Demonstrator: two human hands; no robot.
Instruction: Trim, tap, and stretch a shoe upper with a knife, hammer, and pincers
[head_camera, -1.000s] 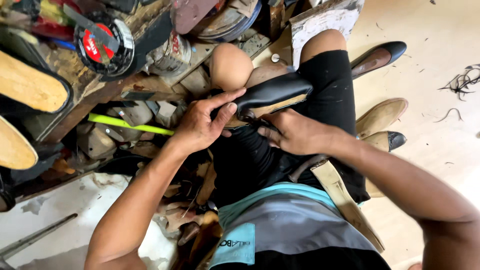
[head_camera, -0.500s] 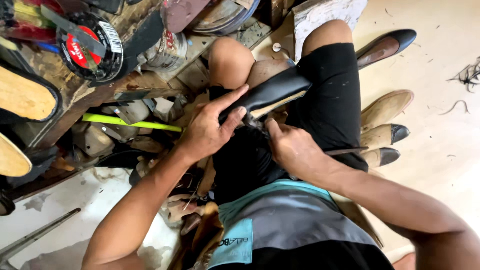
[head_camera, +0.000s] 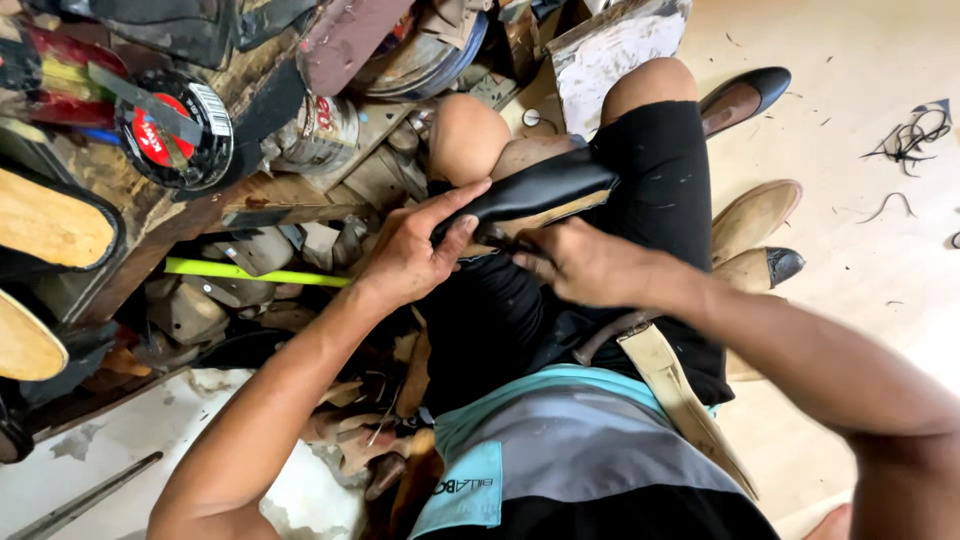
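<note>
A black leather shoe upper on its last (head_camera: 545, 185) lies across my lap between my knees. My left hand (head_camera: 410, 255) grips its near end, thumb on top and fingers wrapped beneath. My right hand (head_camera: 585, 265) is closed against the underside of the shoe; what it holds is hidden by the fingers. A tan strap (head_camera: 680, 395) runs over my right thigh.
A cluttered wooden bench (head_camera: 260, 190) stands at left with a round black tin (head_camera: 170, 130), a metal can (head_camera: 320, 130), shoe soles (head_camera: 50, 225) and a yellow-green stick (head_camera: 250, 272). Finished shoes (head_camera: 750, 95) and tan soles (head_camera: 755, 215) lie on the floor at right, with black scraps (head_camera: 910, 130).
The view has shifted slightly. My right hand has slid closer under the shoe, and my left hand has kept its grip.
</note>
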